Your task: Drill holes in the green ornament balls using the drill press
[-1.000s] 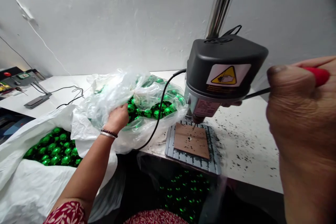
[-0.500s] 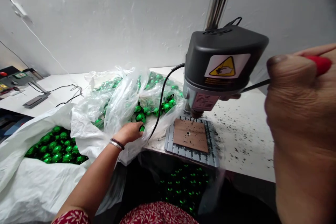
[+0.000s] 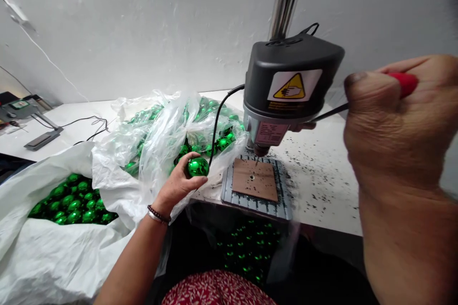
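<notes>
A shiny green bauble is held between the thumb and fingers of my left hand, in front of a clear plastic bag of similar baubles. My right hand is closed round the red-knobbed lever of a small drill press. Under the drill bit lies a brown wooden board with a small round hole, resting on the slotted grey base plate. The bauble is to the left of the board, apart from it.
At the left a white sack holds many green baubles. More green baubles show in a bag below the table edge. Dark shavings are scattered over the white table. A black cable hangs beside the drill. Another machine stands far left.
My left hand has come up out of the plastic bag's opening with a bauble in its grip. My right hand stays on the lever. The whole view has shifted slightly.
</notes>
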